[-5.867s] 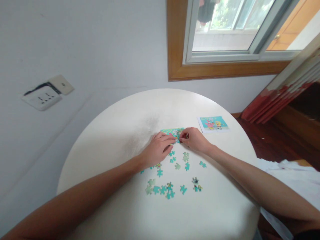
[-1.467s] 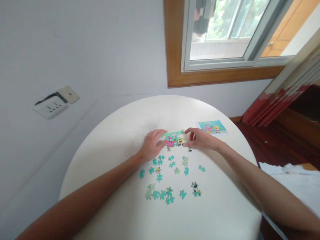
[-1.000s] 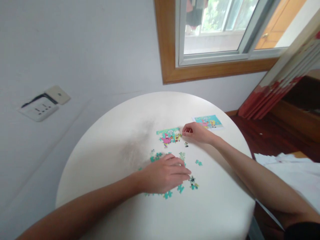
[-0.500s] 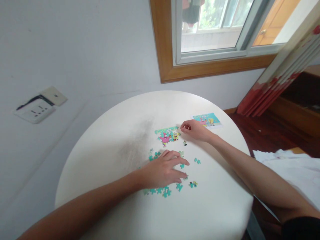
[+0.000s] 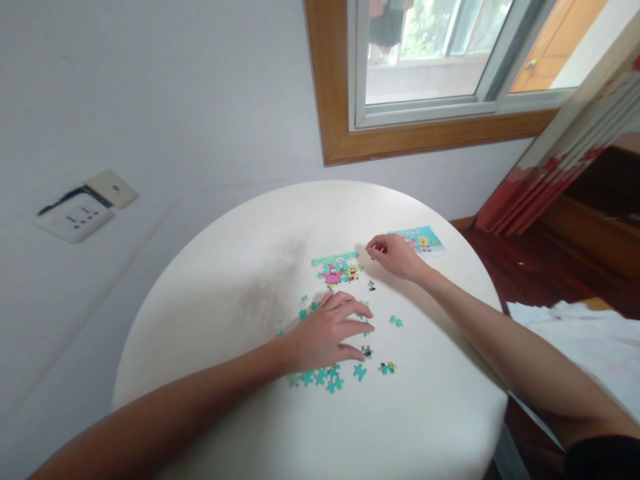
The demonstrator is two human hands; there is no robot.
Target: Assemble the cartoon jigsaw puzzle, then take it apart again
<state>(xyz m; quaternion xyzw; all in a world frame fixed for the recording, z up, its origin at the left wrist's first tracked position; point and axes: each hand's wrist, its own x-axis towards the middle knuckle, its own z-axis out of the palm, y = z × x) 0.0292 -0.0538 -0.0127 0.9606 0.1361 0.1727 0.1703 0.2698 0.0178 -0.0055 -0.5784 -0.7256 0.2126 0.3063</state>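
Jigsaw puzzle point(image 5: 336, 269), partly assembled, lies flat on a round white table point(image 5: 200, 320), to the left of the right hand point(image 5: 393, 255) and beyond the left hand point(image 5: 333, 333). Print on the joined section: pink, yellow and teal; near edge uneven. Left grip: wide, palm down, fingers spread over the loose pieces point(image 5: 320, 377), thumb well apart from the index finger. Dark piece point(image 5: 368, 350) sits at the left thumb tip; contact cannot be told. Right grip: narrow, thumb and fingertips curled close together; whether anything is pinched between them cannot be told. Small patterned piece point(image 5: 371, 285) lies on the wearer's side of the right fingertips, apart from the joined section. Teal pieces point(image 5: 397, 321) lie to the right of the left fingertips. Teal-and-yellow pieces point(image 5: 387, 368) and a single teal piece point(image 5: 360, 372) lie nearer the wearer than the left thumb. Picture card point(image 5: 431, 241), teal and yellow in print, is partly hidden behind the right hand. Window point(image 5: 420, 87) stands beyond both hands; wall socket point(image 5: 77, 217) is well apart, to their left.
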